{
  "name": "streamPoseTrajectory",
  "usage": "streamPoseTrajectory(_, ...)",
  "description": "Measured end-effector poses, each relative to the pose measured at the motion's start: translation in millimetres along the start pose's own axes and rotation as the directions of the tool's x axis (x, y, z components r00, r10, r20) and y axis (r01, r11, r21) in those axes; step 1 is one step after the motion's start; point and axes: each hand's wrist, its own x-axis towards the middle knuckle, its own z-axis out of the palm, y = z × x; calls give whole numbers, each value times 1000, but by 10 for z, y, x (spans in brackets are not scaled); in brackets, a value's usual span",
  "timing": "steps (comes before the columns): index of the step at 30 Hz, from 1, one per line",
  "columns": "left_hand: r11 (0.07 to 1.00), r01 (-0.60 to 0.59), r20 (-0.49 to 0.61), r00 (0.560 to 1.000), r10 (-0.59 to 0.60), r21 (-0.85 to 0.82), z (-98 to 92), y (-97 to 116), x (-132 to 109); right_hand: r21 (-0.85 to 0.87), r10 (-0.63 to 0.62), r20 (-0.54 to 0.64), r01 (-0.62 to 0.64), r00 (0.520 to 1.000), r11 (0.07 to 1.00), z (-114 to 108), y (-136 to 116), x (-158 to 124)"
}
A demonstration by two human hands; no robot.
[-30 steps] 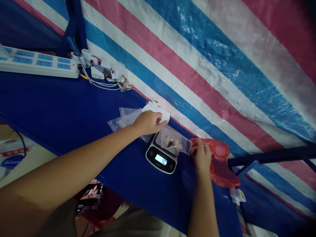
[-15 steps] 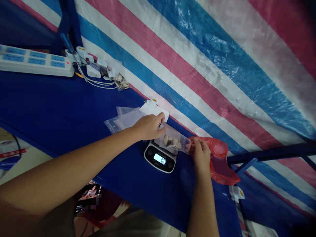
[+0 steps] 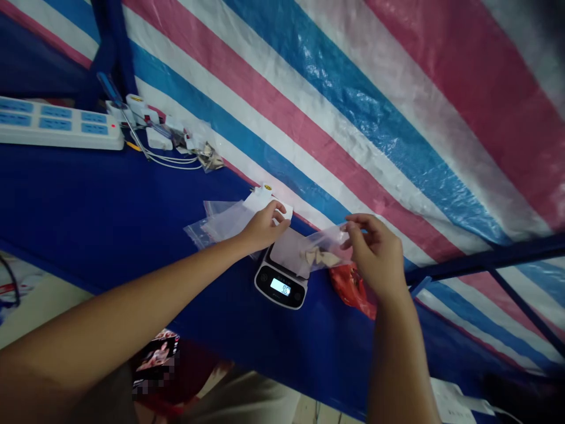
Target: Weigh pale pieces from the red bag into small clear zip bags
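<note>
My right hand [image 3: 375, 247] pinches the edge of a clear plastic bag [image 3: 333, 242] with several pale beige pieces [image 3: 318, 257] in it. The bag slants over the right side of a small digital scale [image 3: 281, 284], whose lit display shows digits like 96. Another translucent sheet or bag [image 3: 286, 252] covers the scale's platform. Just behind the scale, my left hand [image 3: 267, 225] hovers with loosely bent fingers apart and nothing visible in them. Below it and to its left lie flat clear zip bags [image 3: 223, 221] and a white paper [image 3: 282, 211].
A red plastic bag [image 3: 351, 288] lies right of the scale on the blue table [image 3: 132, 218]. At the back left are a power strip [image 3: 57, 123], a screwdriver [image 3: 110, 88], white adapters [image 3: 159, 139] and cables. A striped tarp [image 3: 309, 118] rises behind. A phone [image 3: 156, 356] glows below the table edge.
My right hand has lifted the bag with the beige pieces up and to the right, partly off the scale. My left hand has let go of it. The view has shifted slightly.
</note>
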Motion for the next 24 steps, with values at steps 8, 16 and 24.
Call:
streamPoseTrajectory(8,989,-73,-72,994,83,129,-77,-96,34,169,118,-21,-113,993,979,-98,-107,196)
streamPoseTrajectory(16,953,-107,-137,979,151,285,-168,-142,71,592,638,-97,-470,764,654,608,684,-610)
streamPoseTrajectory(24,858,-69,-110,984,144,509,-334,-185,158,179,530,-532,-524,660,832,443,1068,-1402)
